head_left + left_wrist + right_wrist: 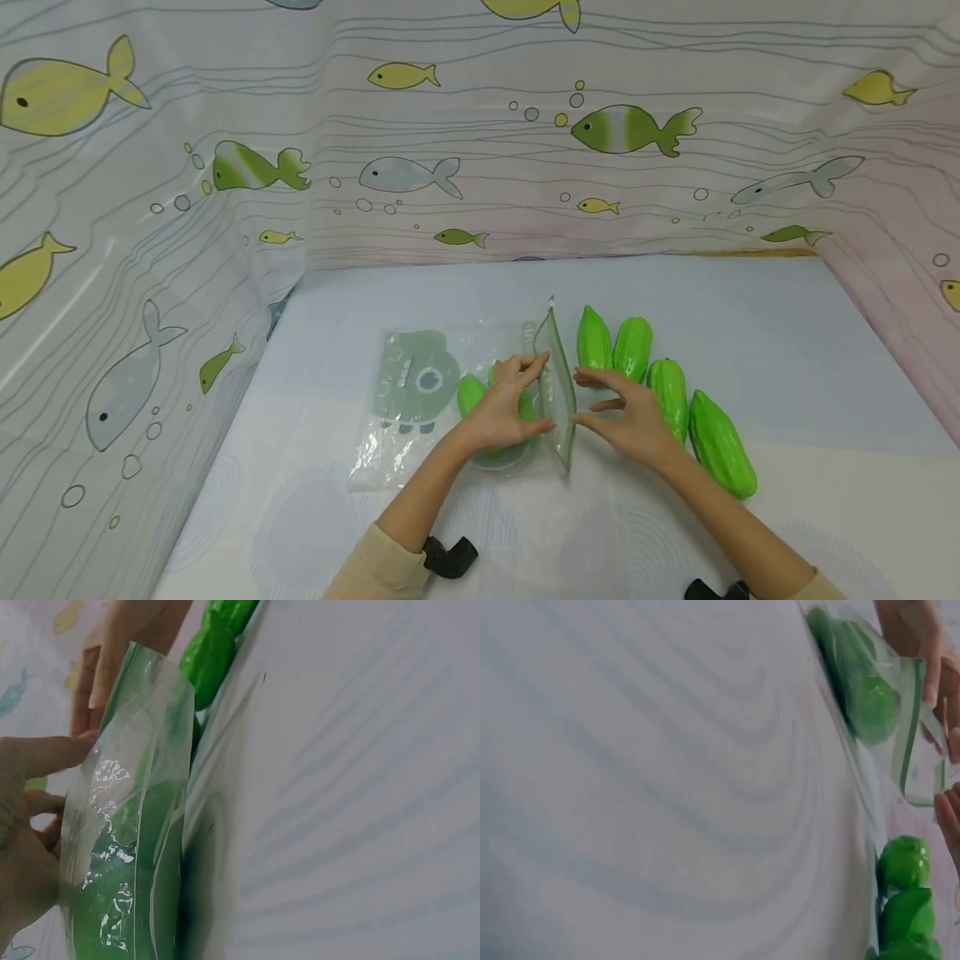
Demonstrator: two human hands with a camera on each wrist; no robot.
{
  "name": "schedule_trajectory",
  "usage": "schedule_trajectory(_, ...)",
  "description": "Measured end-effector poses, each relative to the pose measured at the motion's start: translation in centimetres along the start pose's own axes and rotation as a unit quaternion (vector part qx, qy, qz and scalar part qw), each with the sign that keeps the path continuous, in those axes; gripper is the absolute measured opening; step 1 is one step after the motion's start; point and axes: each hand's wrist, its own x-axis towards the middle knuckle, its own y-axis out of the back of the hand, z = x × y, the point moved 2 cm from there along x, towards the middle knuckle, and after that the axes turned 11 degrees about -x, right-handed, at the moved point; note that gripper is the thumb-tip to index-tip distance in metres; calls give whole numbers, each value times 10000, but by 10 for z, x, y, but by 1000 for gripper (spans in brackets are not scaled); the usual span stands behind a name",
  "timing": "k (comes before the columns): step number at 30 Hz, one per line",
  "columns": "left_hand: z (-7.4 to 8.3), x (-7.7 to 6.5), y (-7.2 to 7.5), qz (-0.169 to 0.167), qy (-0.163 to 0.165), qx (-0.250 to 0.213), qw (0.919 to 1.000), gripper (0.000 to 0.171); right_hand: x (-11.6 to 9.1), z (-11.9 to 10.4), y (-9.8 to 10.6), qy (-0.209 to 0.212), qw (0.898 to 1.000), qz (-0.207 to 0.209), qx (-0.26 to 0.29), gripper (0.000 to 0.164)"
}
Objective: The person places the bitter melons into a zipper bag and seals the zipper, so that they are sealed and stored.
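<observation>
A clear zip bag [405, 467] with a green cartoon print lies on the table, its mouth gaping upward on the right. Inside it are glossy green vegetable-like pieces [877, 709], partly hidden by film and hand. My left hand [501, 408] holds the bag near its mouth, thumb and fingers spread along the film. My right hand [630, 412] is at the opposite side of the mouth, its fingers and thumb apart by the green-edged rim [909, 742]. Whether its fingertips pinch the rim is unclear. Several long, ribbed green vegetables [720, 442] lie beside and beyond the right hand.
The pale table [787, 358] meets a fish-printed curtain [510, 125] at the back and sides. A black wrist mount [450, 557] sits by the left sleeve, another [716, 590] by the right forearm.
</observation>
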Motion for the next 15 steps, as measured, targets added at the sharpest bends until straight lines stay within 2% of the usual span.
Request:
schedule_trajectory(4, 0, 0, -1, 4, -22, 22, 10000, 95, -1, -8, 14, -13, 9998, 58, -192, 62)
schedule_trajectory(8, -1, 1, -1, 10, -37, 57, 10000, 94, -3, -8, 25, 145, 9991, 267, -284, 64)
schedule_trajectory(11, -1, 1, -2, 9, -52, 29, 10000, 94, -5, -2, 30, 361, 9979, 432, -312, 65)
schedule_trajectory(15, -1, 0, -3, -9, -57, -34, 10000, 94, -11, 17, 34, 530, 9970, 495, -286, 68)
